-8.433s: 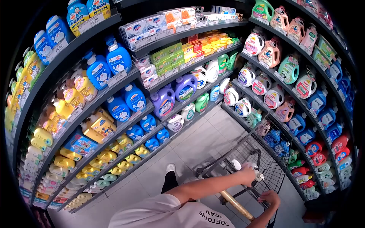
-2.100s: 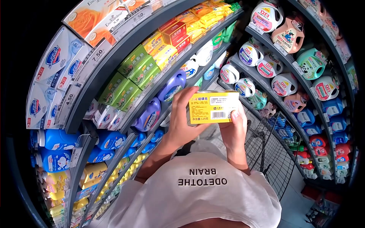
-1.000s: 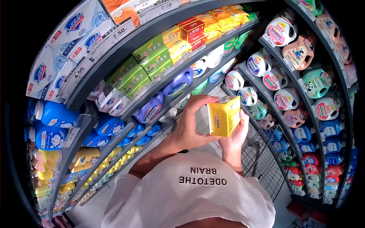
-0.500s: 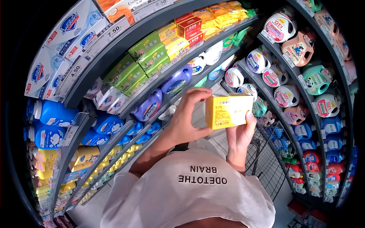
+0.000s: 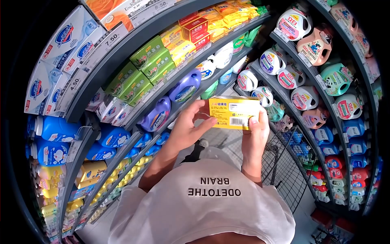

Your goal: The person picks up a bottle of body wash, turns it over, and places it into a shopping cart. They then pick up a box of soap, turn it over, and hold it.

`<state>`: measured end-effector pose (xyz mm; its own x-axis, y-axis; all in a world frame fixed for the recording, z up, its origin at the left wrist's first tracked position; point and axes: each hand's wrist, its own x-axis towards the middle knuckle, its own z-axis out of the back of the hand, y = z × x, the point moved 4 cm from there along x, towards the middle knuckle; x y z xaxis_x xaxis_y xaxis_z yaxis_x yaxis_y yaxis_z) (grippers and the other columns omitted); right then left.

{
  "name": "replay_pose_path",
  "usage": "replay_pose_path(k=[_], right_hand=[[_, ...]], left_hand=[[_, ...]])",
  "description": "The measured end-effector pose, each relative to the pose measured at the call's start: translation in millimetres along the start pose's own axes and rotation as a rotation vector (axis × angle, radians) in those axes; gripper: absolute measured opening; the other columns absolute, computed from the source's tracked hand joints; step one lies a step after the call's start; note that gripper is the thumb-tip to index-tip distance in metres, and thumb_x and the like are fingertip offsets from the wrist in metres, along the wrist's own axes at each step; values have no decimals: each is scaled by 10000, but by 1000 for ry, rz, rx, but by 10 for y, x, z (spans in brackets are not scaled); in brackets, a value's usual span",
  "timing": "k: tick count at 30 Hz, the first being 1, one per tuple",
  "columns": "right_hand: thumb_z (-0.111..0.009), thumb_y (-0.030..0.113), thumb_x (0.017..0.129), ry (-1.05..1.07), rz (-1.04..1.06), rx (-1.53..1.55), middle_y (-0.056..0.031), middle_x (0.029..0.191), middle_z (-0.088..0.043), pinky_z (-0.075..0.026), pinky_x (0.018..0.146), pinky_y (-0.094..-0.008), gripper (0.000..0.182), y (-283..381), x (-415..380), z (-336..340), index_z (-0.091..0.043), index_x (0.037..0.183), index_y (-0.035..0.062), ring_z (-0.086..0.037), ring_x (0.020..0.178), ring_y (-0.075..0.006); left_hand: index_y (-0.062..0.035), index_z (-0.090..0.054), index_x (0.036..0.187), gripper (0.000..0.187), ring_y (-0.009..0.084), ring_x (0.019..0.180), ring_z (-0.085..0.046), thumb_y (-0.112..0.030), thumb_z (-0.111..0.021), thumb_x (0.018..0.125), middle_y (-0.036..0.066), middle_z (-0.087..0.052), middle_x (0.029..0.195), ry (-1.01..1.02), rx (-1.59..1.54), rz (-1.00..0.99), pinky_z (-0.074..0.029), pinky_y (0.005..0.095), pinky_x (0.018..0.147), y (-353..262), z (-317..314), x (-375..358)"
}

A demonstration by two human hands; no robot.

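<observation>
A yellow box (image 5: pixel 234 113) with red print and a barcode is held up in front of my chest, its printed face towards me. My left hand (image 5: pixel 187 127) grips its left end, with the thumb on the lower left of the face. At the right end my right hand (image 5: pixel 255 132) holds it, thumb on the front near the barcode. The other fingers of my right hand are mostly hidden behind the box.
On the left shelf are green boxes (image 5: pixel 136 77), yellow packs (image 5: pixel 181 49), red boxes (image 5: pixel 196 29) and purple bottles (image 5: pixel 185 86). White detergent bottles (image 5: pixel 294 25) line the right shelves. A black wire cart (image 5: pixel 284 166) stands below my right hand.
The box has turned, bringing its barcode face into clearer view, and has shifted slightly left. My left thumb and fingers have closed in on its left end.
</observation>
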<state>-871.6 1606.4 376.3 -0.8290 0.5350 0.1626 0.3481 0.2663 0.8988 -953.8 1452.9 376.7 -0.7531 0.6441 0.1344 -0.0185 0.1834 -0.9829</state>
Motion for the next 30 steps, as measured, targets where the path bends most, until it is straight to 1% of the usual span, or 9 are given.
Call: replay_pose_path(k=[1,4,6,9,13,16,21,27,30], right_hand=[[-485,158,836,-1,-5,3,-112,1101,-504,-393,865,-265,414,-13,2,5,-407,1184,-53,-496,997,-142],[-493,169,835,-6,-40,31,-108,1101,-506,-397,862,-266,418,-28,4,5,-408,1185,-42,-498,1000,-141],[-492,173,833,-14,-89,77,-104,1103,-507,-401,863,-270,421,-15,3,-14,-407,1191,-30,-501,1005,-142],[-495,255,831,-31,-133,70,-90,1091,-524,-420,852,-279,450,-18,18,-4,-412,1178,-20,-527,1005,-152],[-494,261,830,-28,-122,68,-88,1094,-523,-414,858,-287,451,-22,38,-18,-411,1180,-11,-525,1009,-153],[-491,260,829,-28,-119,83,-86,1093,-523,-411,852,-288,447,-59,59,-9,-410,1181,-3,-523,1008,-155],[-485,254,829,-9,-147,129,-89,1096,-522,-410,835,-289,443,-101,86,15,-406,1186,3,-520,1006,-156],[-495,253,825,-7,-170,145,-88,1119,-512,-404,877,-305,469,-116,73,-24,-386,1210,7,-514,1033,-164],[-524,228,834,11,-188,235,-80,1117,-514,-399,875,-282,435,-130,71,-26,-410,1196,15,-505,1025,-145]], left_hand=[[51,-465,1137,368,129,888,-562,-58,-604,815,83,-586,989,-20,-8,32,-454,261,789,4,-8,6],[63,-481,1117,345,116,884,-561,-59,-601,817,88,-586,979,-38,-140,148,-464,252,779,5,-33,17],[61,-479,1127,355,111,889,-559,-59,-602,816,88,-587,977,-23,-158,168,-463,242,774,19,-23,25],[57,-482,1137,363,109,890,-559,-56,-600,813,86,-589,980,-17,-163,202,-460,238,777,9,-18,33],[52,-489,1146,369,110,902,-556,-46,-593,805,78,-591,993,-37,-190,223,-447,246,805,43,-22,47],[45,-495,1150,374,108,914,-548,-46,-590,800,73,-592,1004,-48,-285,249,-434,252,820,77,-28,69],[36,-500,1148,374,111,914,-540,-63,-596,800,70,-593,1004,-62,-350,284,-429,247,786,112,-19,59],[23,-509,1128,343,122,922,-534,-59,-592,805,69,-583,1011,-59,-497,311,-416,246,772,206,14,62],[22,-504,1126,340,126,930,-532,-52,-590,806,72,-575,1024,-50,-563,318,-413,249,775,237,21,65]])
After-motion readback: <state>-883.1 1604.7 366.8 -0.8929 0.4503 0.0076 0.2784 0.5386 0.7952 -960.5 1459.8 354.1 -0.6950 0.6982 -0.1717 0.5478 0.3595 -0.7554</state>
